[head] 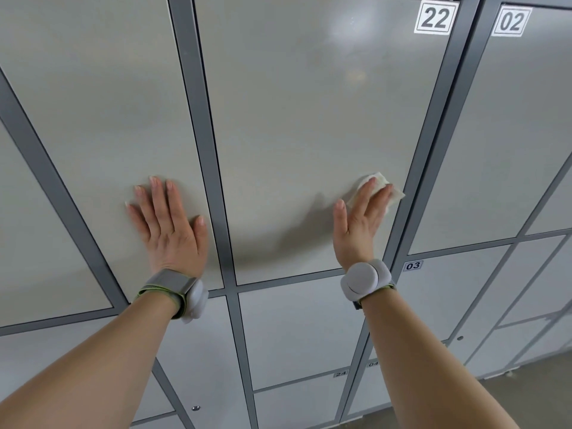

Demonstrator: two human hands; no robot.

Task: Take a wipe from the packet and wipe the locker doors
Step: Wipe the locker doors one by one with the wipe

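Pale grey locker doors in a dark grey frame fill the view. The tall door numbered 22 (309,119) is in the middle. My right hand (360,221) lies with straight fingers against its lower right part, pressing a white wipe (387,187) flat on the door near the frame. Only the wipe's edges show past my fingers. My left hand (168,227) rests flat, fingers spread, on the neighbouring tall door (93,119) to the left. The wipe packet is not in view.
Right of door 22 stands the door numbered 02 (510,119), with door 03 (439,298) below it. Smaller doors run in rows beneath my arms. A strip of brown floor (532,394) shows at the bottom right.
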